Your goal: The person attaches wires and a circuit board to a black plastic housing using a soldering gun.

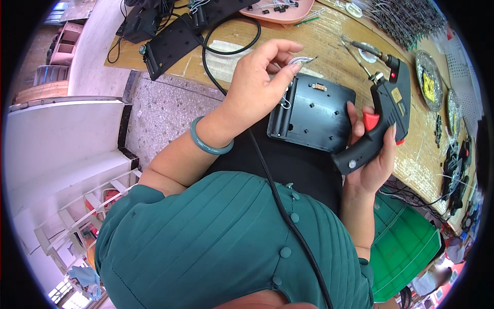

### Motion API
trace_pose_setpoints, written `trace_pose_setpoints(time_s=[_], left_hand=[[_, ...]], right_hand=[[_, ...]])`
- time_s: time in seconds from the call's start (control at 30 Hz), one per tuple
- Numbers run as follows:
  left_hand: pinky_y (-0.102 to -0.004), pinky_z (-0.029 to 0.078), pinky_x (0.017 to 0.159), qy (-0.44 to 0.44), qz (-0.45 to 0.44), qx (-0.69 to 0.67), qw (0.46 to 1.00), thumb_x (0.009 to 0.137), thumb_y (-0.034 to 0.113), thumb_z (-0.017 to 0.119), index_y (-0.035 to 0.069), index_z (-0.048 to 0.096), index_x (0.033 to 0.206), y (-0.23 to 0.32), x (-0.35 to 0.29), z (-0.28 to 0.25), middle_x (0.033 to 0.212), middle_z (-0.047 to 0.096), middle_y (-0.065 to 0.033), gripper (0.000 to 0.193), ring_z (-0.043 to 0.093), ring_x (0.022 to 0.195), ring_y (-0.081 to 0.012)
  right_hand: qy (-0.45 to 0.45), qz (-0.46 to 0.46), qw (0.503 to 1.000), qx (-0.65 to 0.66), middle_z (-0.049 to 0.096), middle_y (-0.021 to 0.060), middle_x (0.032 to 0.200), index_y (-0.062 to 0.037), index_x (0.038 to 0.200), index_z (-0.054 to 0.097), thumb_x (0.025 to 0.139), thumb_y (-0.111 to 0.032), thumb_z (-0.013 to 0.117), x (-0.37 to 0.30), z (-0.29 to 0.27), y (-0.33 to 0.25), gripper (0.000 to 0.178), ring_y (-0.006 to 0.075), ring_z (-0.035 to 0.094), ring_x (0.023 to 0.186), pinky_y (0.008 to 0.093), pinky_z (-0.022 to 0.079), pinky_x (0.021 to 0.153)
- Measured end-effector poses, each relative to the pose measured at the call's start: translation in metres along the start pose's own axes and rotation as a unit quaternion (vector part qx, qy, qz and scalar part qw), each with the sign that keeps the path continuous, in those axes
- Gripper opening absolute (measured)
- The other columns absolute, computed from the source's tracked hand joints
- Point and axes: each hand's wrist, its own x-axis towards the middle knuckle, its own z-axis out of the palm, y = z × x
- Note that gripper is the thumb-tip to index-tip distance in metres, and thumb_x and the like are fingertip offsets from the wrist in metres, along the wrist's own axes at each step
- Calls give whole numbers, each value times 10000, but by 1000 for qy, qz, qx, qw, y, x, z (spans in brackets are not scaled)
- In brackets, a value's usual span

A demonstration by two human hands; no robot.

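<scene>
A black plastic housing (314,113) tilts at the table's near edge, its inner face with small posts turned up. A small connector piece (319,87) sits near its far edge. My left hand (265,77) is closed in a pinch on thin white wires (301,60) at the housing's far left corner. A white wire loop (284,103) shows along its left side. In my right hand (373,159) is a black soldering gun (383,110) with a red trigger, its tip pointing away to the upper left. Fingers of that hand also reach the housing's right edge.
A black cable (262,159) runs across my front and up over the table. Another black housing (172,49) lies at the far left, beside a pink tray (283,13) of small parts. Metal dishes (429,82) stand right; a green crate (404,242) sits below the table edge.
</scene>
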Motion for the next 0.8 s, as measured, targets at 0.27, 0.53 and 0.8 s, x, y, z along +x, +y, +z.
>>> trace_pose_setpoints(time_s=[0.27,0.53,0.8], left_hand=[[-215,482,707,-28,-95,-156,983,891,42,569,-21,561,1119,-2,5,-5,888,654,-72,237,636,843,-106],[-229,471,799,-49,-128,-161,978,888,76,590,-1,576,1122,-3,6,-8,924,622,-43,246,599,863,-94],[-252,466,731,7,26,43,999,799,38,656,3,648,968,-6,7,-2,842,625,-64,173,590,795,-137]], right_hand=[[-12,-92,967,-236,546,213,1079,83,1220,427,971,-287,378,-26,-2,-3,449,197,576,764,422,487,862],[2,-101,961,-256,553,225,1075,84,1226,411,968,-261,397,-25,-3,-3,430,202,580,769,396,491,815],[-2,-139,906,-399,583,242,1093,70,1262,401,916,-167,491,-35,-5,-12,429,189,582,767,287,491,674]])
